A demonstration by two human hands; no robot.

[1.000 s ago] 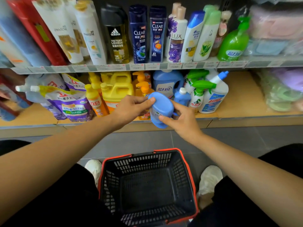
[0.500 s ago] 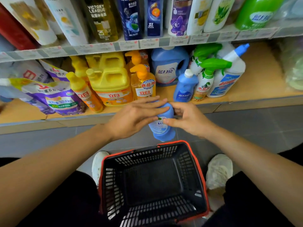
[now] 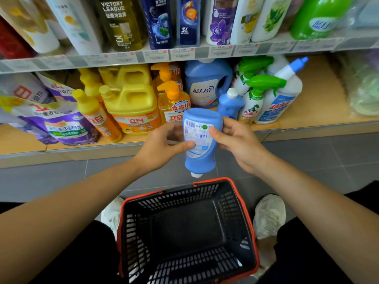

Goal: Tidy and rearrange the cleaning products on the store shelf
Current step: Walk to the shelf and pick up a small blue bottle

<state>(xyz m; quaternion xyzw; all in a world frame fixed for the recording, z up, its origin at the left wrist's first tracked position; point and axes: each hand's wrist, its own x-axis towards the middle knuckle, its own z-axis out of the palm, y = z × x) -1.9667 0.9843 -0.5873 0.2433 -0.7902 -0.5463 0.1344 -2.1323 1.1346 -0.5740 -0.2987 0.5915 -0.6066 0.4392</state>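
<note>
Upside down, blue bottle [image 3: 202, 140] held in front of shelf [image 3: 320, 111], above basket [image 3: 243, 198], left hand [image 3: 162, 147] and right hand [image 3: 238, 143] fingers curled round its sides, thumbs on label.

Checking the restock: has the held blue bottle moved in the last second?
Yes: the blue bottle has turned cap-down, its lower end now below the shelf lip, nearer the basket.

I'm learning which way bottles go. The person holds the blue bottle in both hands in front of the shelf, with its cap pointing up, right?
Not quite. The head view shows the left hand and right hand holding the blue bottle in front of the shelf, but its white cap points down, not up.
</note>
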